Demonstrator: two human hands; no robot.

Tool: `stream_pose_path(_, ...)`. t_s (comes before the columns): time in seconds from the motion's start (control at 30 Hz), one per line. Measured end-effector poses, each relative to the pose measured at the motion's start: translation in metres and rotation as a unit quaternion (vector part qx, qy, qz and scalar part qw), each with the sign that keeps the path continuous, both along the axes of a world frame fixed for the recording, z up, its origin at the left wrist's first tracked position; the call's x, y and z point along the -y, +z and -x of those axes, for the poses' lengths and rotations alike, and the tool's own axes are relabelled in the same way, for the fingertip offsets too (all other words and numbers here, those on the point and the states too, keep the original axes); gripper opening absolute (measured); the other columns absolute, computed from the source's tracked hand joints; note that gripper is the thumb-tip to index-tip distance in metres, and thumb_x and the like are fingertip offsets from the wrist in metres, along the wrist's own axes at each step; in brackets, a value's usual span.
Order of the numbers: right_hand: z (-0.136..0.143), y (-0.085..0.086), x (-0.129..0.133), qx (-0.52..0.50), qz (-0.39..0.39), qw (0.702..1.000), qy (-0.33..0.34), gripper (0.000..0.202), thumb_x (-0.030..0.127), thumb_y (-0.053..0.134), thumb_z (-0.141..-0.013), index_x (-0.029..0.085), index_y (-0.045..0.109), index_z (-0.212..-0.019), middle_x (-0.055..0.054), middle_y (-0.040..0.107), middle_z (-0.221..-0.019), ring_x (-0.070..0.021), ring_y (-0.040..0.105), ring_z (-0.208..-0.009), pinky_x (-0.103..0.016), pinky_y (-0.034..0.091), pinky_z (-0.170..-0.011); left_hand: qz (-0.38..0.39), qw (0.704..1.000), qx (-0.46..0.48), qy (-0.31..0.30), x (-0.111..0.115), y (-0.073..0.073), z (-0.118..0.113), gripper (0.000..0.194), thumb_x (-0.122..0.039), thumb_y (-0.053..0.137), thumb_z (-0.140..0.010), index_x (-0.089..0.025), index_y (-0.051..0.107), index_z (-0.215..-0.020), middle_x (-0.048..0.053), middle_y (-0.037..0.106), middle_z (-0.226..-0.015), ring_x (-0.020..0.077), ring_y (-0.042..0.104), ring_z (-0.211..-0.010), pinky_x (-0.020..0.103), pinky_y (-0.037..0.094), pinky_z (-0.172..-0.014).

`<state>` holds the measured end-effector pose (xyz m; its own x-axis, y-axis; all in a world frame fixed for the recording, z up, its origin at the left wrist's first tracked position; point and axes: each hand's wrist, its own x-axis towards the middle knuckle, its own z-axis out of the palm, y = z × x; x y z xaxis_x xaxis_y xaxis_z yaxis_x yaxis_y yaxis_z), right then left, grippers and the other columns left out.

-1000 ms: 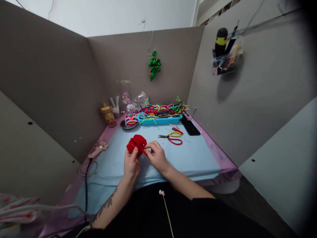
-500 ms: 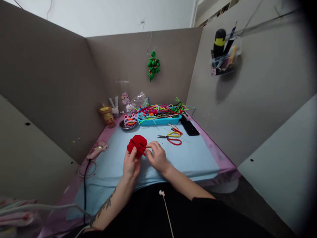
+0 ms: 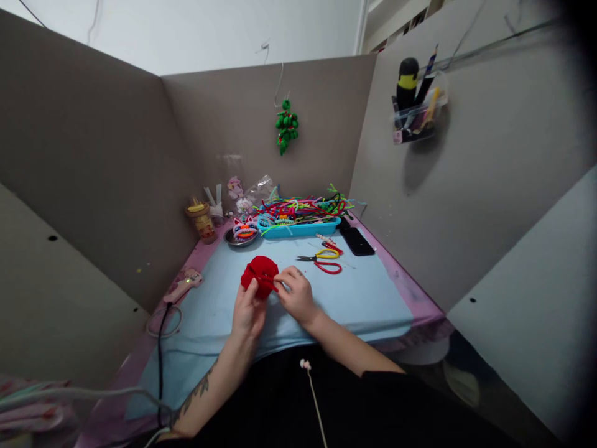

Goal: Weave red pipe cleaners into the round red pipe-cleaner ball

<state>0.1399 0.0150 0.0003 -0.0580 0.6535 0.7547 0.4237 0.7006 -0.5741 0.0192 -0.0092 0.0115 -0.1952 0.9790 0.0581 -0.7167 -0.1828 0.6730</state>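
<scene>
A round, fuzzy red craft piece (image 3: 259, 269), which looks made of bent pipe cleaners, is held up over the blue cloth. My left hand (image 3: 248, 308) grips it from below, thumb on the near face. At its right side my right hand (image 3: 295, 292) pinches a red strand that belongs to the piece or lies against it; the fingertips partly hide it. Scissors (image 3: 321, 260) with one yellow and one red handle lie beyond my right hand, blades pointing left.
Behind stands a blue tray (image 3: 298, 230) heaped with coloured pipe cleaners, beside a metal bowl (image 3: 240, 240) holding a pink cat-like figure. A black phone (image 3: 358, 241) lies at right, a pink corded tool (image 3: 184, 286) at left. Grey partitions (image 3: 265, 93) enclose the table.
The right fingers have shifted slightly along the red strand, which now lies more across the piece. My left hand keeps its grip. The whole view has moved a little.
</scene>
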Motion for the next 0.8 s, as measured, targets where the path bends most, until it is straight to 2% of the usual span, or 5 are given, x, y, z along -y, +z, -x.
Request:
stream_pose_path(0.23,0.0001,0.0028,0.0006,-0.035,0.005,0.999,0.04,0.015,0.016,0.056,-0.085,0.022,0.069,-0.08,-0.005,0.067,-0.078,-0.0177,0.062,-0.076,-0.03,0.05,-0.073,0.005,1.0,-0.01,-0.008,0.0002,-0.0006,0.0,0.038,-0.029,0.078,-0.073,-0.022,0.068,-0.109,0.006,0.072,-0.11,0.0185,0.066,-0.102,0.031,0.048,-0.094)
stream_pose_path(0.47,0.0028,0.0067,0.0019,-0.094,0.063,0.992,0.047,0.01,0.016,0.058,-0.079,0.021,0.064,-0.073,0.0,0.066,-0.069,-0.0139,0.056,-0.06,-0.027,0.048,-0.064,-0.001,0.999,-0.019,-0.04,0.0026,0.0016,0.0025,0.044,-0.032,0.077,-0.075,-0.022,0.065,-0.116,0.007,0.071,-0.113,0.0209,0.064,-0.108,0.033,0.047,-0.096)
stream_pose_path(0.7,-0.0035,0.0009,0.0038,-0.012,-0.029,0.999,0.015,0.011,0.016,0.056,-0.081,0.022,0.065,-0.085,-0.004,0.07,-0.078,-0.0199,0.06,-0.073,-0.033,0.049,-0.071,0.004,1.0,-0.014,-0.026,0.0035,0.0016,-0.0031,0.043,-0.031,0.077,-0.074,-0.022,0.066,-0.114,0.007,0.071,-0.112,0.0214,0.065,-0.107,0.034,0.048,-0.095)
stream_pose_path(0.8,-0.0037,-0.0011,0.0048,-0.006,-0.042,0.999,0.02,0.013,0.018,0.053,-0.086,0.022,0.066,-0.085,-0.005,0.07,-0.078,-0.0202,0.06,-0.074,-0.034,0.049,-0.073,0.015,0.999,-0.005,-0.038,0.0028,-0.001,-0.0023,0.042,-0.031,0.077,-0.074,-0.022,0.066,-0.114,0.006,0.071,-0.113,0.02,0.065,-0.106,0.032,0.048,-0.094)
